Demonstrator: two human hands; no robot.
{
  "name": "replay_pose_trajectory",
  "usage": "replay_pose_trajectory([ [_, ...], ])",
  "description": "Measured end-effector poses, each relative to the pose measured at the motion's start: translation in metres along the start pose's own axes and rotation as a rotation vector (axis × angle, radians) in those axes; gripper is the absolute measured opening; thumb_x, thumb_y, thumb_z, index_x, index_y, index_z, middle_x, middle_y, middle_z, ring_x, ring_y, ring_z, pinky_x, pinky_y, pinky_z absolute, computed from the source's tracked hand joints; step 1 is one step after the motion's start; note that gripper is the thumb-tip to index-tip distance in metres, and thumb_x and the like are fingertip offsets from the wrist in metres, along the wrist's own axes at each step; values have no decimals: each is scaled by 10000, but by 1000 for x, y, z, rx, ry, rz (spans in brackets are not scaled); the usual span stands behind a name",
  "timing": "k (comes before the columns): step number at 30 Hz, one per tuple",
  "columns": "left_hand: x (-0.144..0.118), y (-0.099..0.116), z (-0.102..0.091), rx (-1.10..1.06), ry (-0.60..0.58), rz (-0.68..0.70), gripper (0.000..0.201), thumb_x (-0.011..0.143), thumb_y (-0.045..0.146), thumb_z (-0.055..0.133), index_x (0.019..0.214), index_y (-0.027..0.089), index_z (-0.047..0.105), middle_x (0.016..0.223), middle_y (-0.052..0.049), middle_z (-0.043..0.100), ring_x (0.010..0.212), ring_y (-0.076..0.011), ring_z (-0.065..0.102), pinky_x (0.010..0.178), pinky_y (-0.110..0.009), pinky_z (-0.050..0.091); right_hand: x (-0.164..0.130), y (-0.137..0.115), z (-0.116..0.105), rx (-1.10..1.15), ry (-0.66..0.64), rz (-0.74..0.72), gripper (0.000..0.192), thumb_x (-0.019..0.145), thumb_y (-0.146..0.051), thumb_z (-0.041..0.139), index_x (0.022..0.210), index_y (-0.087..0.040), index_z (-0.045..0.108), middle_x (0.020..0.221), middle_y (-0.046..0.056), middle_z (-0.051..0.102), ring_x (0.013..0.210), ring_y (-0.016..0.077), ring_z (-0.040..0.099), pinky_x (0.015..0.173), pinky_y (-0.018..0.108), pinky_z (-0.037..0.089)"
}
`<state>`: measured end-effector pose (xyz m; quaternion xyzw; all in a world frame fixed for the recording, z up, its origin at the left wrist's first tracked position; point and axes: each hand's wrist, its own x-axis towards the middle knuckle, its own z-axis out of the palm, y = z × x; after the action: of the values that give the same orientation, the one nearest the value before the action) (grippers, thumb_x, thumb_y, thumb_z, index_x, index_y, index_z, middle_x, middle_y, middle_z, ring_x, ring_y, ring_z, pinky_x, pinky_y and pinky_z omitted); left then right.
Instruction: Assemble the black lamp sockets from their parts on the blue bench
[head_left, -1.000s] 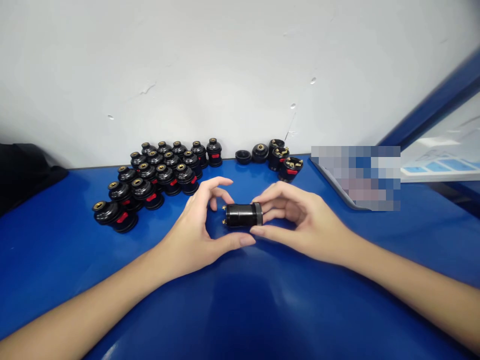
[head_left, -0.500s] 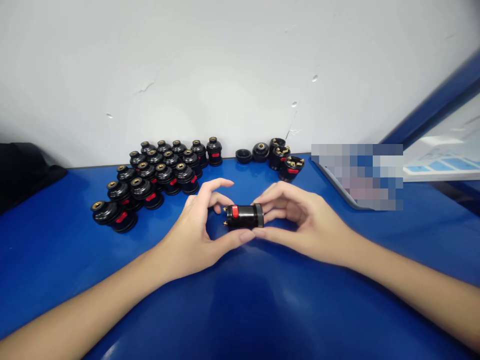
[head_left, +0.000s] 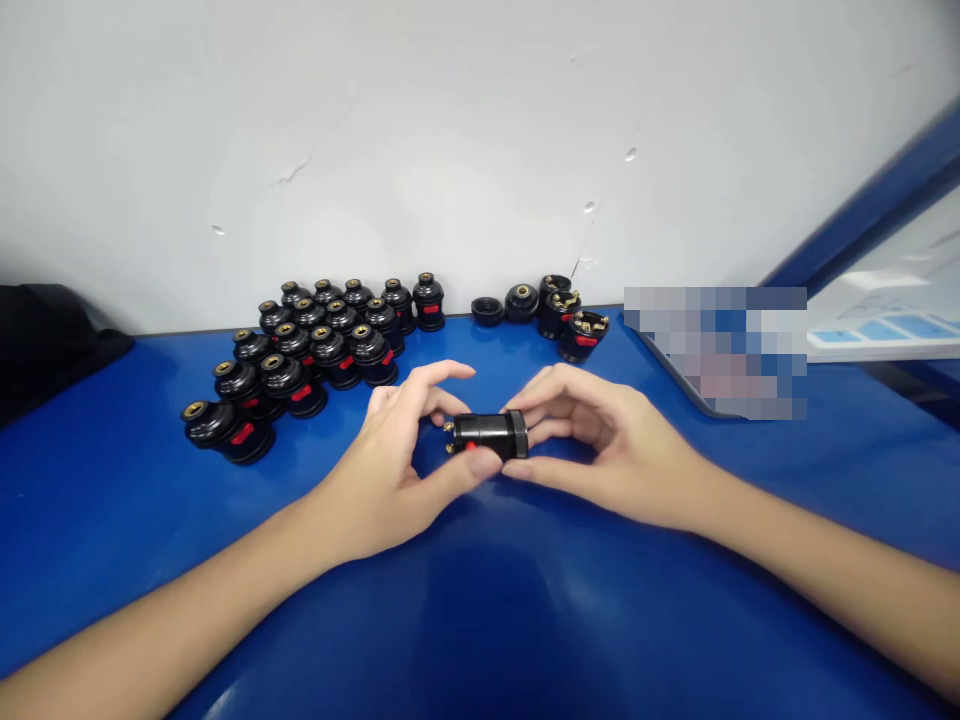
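Between my two hands a black lamp socket [head_left: 487, 432] lies on its side, its brass terminals to the left and its ribbed ring to the right. A red switch on its barrel shows low, partly behind my left thumb. My left hand [head_left: 405, 460] holds the barrel, thumb in front and fingers behind, with the index finger raised off it. My right hand [head_left: 600, 440] grips the ribbed ring end between thumb and fingers. The fingertips behind the socket are partly hidden.
Several capped black lamp sockets [head_left: 300, 385] stand in rows at left on the blue table [head_left: 480, 600]. Behind my hands are black caps [head_left: 521, 303] and uncapped sockets [head_left: 583, 337]. A pixelated object [head_left: 712, 350] lies at right; dark cloth [head_left: 56, 345] at far left.
The socket has rolled toward me about its length, so its red switch has gone from the upper side down to my left thumb. Both hands keep about the same place.
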<state>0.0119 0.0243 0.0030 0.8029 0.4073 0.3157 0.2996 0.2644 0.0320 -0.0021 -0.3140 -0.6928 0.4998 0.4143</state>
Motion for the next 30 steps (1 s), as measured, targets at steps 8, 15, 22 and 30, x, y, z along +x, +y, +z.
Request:
replay_pose_trajectory([
  [8,-5,-2,1,-28,21,21,637,989,402,749,1516,313,403,1240,-60,659,1117,-254,583,1022,-441,410,-1,-1,0,5,-2,-6,390,783,-149,964,1072,-236,716,1036,-3,779,942,161,815,907,283,704],
  [15,-1,-2,1,-16,-42,-82,337,1136,468,474,1422,290,494,945,-5,658,925,-223,588,1012,-471,397,-1,-2,-1,-19,6,13,417,764,-164,980,1086,-228,723,1046,-2,762,947,166,814,932,292,703],
  [22,-5,-3,2,-52,46,39,796,900,379,857,1520,316,361,1281,-68,642,1144,-256,586,1023,-436,433,0,0,0,6,29,1,409,772,-177,977,1078,-229,710,1074,19,785,958,190,823,907,319,716],
  [30,-4,-4,2,-63,16,15,530,1018,326,715,1469,316,436,1166,-60,687,1073,-248,625,1011,-448,470,0,-3,0,-13,21,7,401,777,-260,987,1063,-226,708,1047,45,797,946,225,826,915,386,726],
])
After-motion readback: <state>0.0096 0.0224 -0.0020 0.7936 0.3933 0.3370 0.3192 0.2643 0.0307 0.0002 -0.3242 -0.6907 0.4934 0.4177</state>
